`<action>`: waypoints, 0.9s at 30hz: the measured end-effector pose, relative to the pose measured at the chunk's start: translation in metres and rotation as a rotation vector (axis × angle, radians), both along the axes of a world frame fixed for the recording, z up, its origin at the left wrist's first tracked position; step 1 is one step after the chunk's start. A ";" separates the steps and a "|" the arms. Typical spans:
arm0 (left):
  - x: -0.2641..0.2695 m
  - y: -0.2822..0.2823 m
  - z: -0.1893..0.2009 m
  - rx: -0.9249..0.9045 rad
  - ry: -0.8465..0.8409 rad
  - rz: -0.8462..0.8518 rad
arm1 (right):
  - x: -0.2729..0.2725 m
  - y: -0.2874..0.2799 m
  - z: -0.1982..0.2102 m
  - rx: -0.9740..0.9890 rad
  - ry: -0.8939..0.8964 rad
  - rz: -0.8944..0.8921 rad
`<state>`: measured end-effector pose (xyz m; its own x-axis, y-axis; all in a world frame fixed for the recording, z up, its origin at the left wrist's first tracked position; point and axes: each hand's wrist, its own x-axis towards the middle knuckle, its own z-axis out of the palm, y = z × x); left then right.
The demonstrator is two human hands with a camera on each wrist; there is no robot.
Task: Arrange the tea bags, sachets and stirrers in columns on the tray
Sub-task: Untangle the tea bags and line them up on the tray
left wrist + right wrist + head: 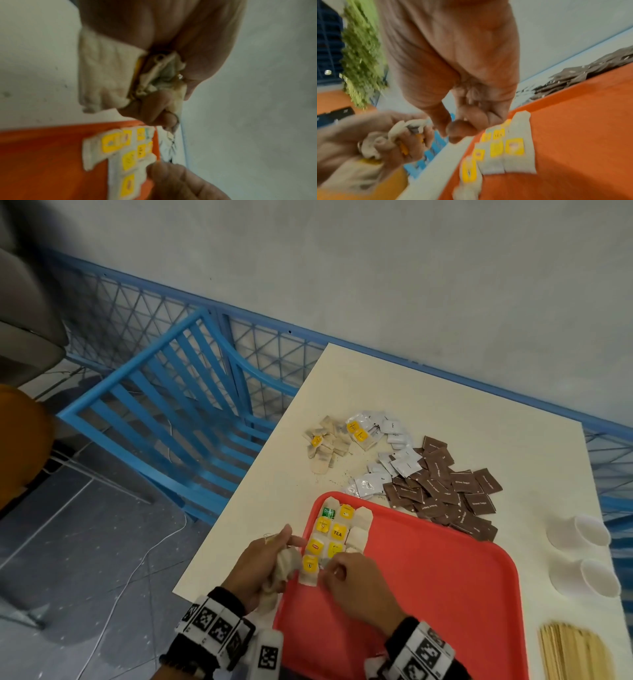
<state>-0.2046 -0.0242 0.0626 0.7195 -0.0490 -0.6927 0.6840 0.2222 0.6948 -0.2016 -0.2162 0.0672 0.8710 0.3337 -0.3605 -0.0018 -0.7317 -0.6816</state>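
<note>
Three short columns of tea bags (337, 534) lie on the red tray (445, 594) near its far left corner, each bag with its long axis running from the near edge toward the far edge, and the columns stand side by side, touching. The left column reaches closest to the near edge; the middle and right columns stop short, so the open slots lie just at the near ends of those two, right under the right hand (352, 580). That hand hovers over the near end of the middle column with fingers curled toward the thumb, apparently pinching or nudging a bag there, though blur keeps me from telling whether it holds anything. Just beside the tray's left edge, the left hand (263, 563) grips a crumpled bunch of tea bags (286, 565), serving as the supply, so the right hand is the nearer one for laying the next bag. Beyond the tray's far edge, on the table (428, 412), sit more loose tea bags (325, 445), white sachets (387, 460) and brown sachets (445, 494), the brown ones touching the far rim. Wooden stirrers (572, 652) lie off the right edge near the table's near right corner, and two white cups (582, 553) stand further along that side.
</note>
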 end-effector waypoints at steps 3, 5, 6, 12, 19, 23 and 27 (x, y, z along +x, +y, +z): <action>0.006 -0.016 0.018 -0.247 -0.022 0.019 | 0.006 -0.011 0.027 0.226 -0.054 -0.192; 0.009 -0.029 0.025 -0.329 -0.077 0.023 | 0.008 -0.014 0.037 0.269 -0.056 -0.243; 0.011 -0.036 0.029 -0.346 -0.108 0.022 | 0.008 -0.015 0.040 0.248 -0.060 -0.252; 0.019 -0.065 0.040 -0.406 -0.101 0.029 | 0.001 -0.023 0.051 0.181 -0.321 -0.354; 0.022 -0.080 0.037 -0.547 0.086 0.124 | -0.008 -0.034 0.054 -0.007 -0.418 -0.012; 0.021 -0.082 0.041 -0.566 0.097 0.135 | -0.003 -0.037 0.058 0.148 -0.417 -0.064; 0.022 -0.080 0.041 -0.516 0.045 0.077 | 0.007 -0.055 0.081 0.584 -0.125 -0.273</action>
